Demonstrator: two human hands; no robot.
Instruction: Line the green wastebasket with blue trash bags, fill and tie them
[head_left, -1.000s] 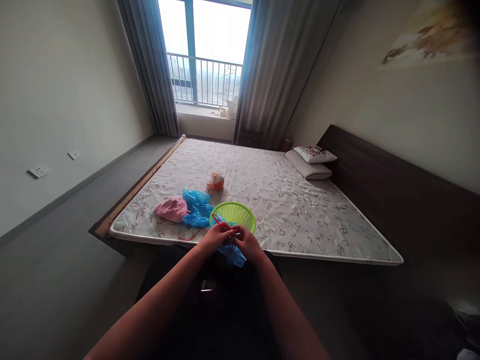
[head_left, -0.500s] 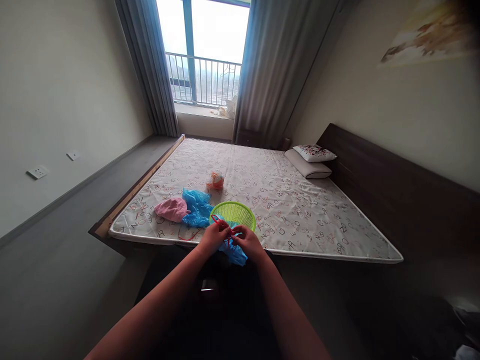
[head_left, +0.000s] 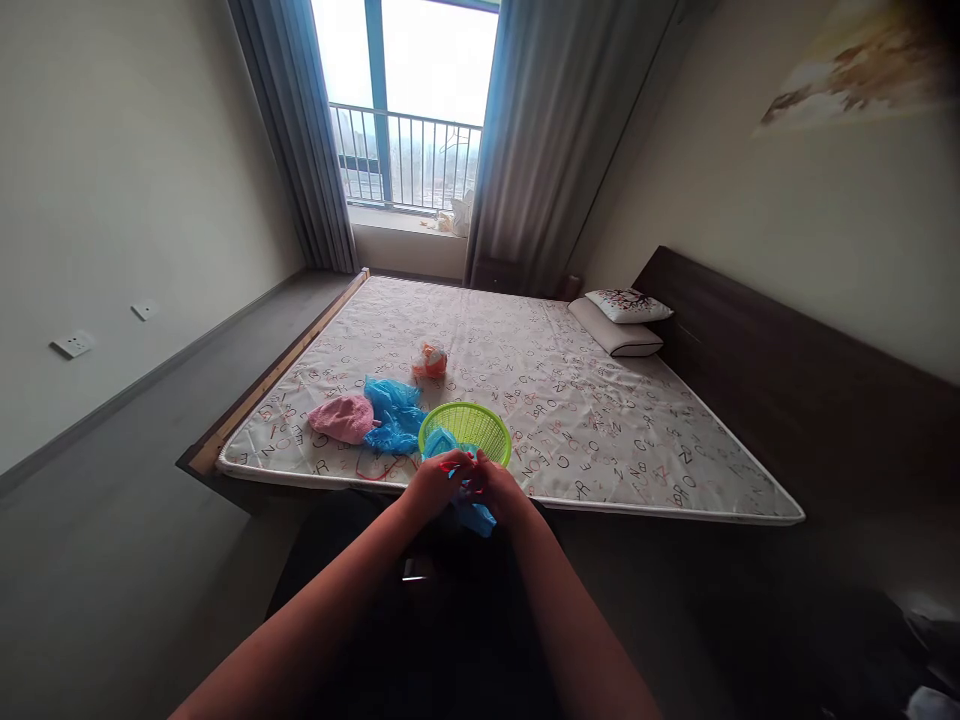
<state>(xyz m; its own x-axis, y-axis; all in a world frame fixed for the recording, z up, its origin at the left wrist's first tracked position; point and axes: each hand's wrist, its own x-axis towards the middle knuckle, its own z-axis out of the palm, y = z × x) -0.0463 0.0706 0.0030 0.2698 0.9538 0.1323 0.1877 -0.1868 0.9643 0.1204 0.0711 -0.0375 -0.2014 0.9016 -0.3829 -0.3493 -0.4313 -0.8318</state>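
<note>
My left hand and my right hand are pressed together just in front of the bed's near edge. Both are closed on a crumpled blue plastic bag and a thin red tie that shows between the fingers. Part of the blue bag sticks up above my left hand. Right behind the hands, a lime green plastic basket sits on the mattress.
On the letter-print mattress lie a second blue bag, a pink bundle and an orange-and-white bundle. Two pillows rest by the dark headboard. A window with curtains is beyond the bed.
My hands have drawn closer together around the bag. The red tie, which stuck out up-left over the basket rim, is now pulled short between my fingers.
</note>
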